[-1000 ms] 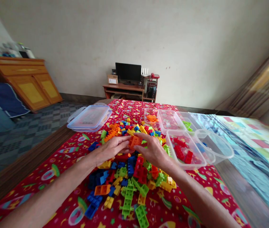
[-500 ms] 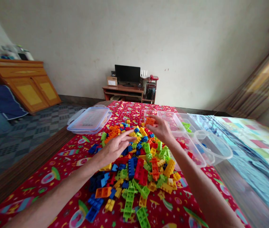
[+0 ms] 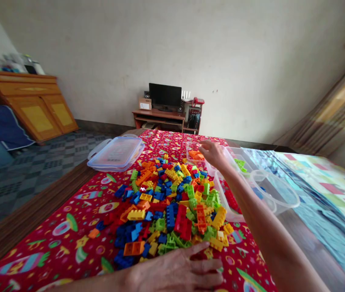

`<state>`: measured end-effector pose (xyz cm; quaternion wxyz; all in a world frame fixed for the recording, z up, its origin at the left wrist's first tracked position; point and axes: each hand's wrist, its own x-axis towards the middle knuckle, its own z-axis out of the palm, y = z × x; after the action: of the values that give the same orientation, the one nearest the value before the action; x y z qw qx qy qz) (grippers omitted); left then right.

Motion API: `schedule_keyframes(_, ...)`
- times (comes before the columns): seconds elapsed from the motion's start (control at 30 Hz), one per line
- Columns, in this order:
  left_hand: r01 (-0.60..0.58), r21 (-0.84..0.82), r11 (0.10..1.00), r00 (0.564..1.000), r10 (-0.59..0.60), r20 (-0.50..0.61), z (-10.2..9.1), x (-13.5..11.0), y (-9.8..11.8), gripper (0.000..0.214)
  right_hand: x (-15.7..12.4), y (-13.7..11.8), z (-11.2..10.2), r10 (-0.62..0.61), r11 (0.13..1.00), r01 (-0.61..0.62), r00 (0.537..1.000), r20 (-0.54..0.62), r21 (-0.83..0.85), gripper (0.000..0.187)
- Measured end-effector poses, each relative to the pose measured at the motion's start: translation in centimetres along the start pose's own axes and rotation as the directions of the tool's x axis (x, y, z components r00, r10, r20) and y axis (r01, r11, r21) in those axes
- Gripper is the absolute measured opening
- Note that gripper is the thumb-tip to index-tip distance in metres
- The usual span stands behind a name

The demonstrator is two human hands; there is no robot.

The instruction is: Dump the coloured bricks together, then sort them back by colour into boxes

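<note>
A big heap of toy building bricks (image 3: 160, 194) in red, orange, yellow, green and blue lies loose on the table. My left hand (image 3: 181, 267) is at the near edge of the heap, palm down with fingers spread, covering some green bricks. My right hand (image 3: 213, 155) is beyond the heap, its fingers apart and no brick visible in them. Just left of it, orange bricks (image 3: 195, 155) lie in a clear plastic box. Red bricks (image 3: 231, 199) lie in a nearer clear box (image 3: 236, 217), partly hidden by my right forearm.
Stacked clear lids (image 3: 116, 153) lie at the left edge of the red patterned tablecloth (image 3: 84, 215). Right of my arm stand a box with green bricks (image 3: 241, 164) and a round clear tub (image 3: 294, 200). A bed (image 3: 327, 190) adjoins the table on the right.
My right hand has moved right and no longer holds the orange brick. My left hand has come back from above the heap to its near edge, fingers spread.
</note>
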<state>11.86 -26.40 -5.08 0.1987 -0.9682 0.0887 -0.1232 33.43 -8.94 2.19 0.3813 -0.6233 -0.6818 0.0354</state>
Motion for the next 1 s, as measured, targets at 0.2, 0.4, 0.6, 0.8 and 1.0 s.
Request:
schedule_keyframes(0.2,0.119,-0.001,0.993,0.993,-0.119,0.023,1.7,-0.2,-1.6,0.030,-5.7,-0.7,-2.4,-0.098,0.953,0.070,0.992,0.080,0.296,0.030)
schedule_keyframes(0.4,0.336,-0.053,0.941,0.942,-0.336,0.005,2.0,-2.1,-5.4,0.030,-8.8,-1.4,-3.1,-0.171,0.956,0.124,0.972,0.160,0.267,0.029)
schedule_keyframes(0.6,0.593,-0.257,0.763,0.799,-0.596,0.078,2.2,-5.0,-9.0,0.039,-9.7,-2.1,-1.1,-0.215,0.973,0.190,0.951,0.221,0.128,0.027)
schedule_keyframes(0.8,0.744,-0.367,0.558,0.616,-0.786,0.055,2.0,-7.1,-11.2,0.046,-10.5,-1.3,0.6,-0.310,0.951,0.305,0.940,0.142,0.052,0.030)
schedule_keyframes(1.0,0.827,-0.348,0.442,0.484,-0.874,0.041,2.2,-8.8,-13.0,0.051,-10.9,-1.6,3.1,-0.470,0.880,0.475,0.861,0.194,0.020,0.043)
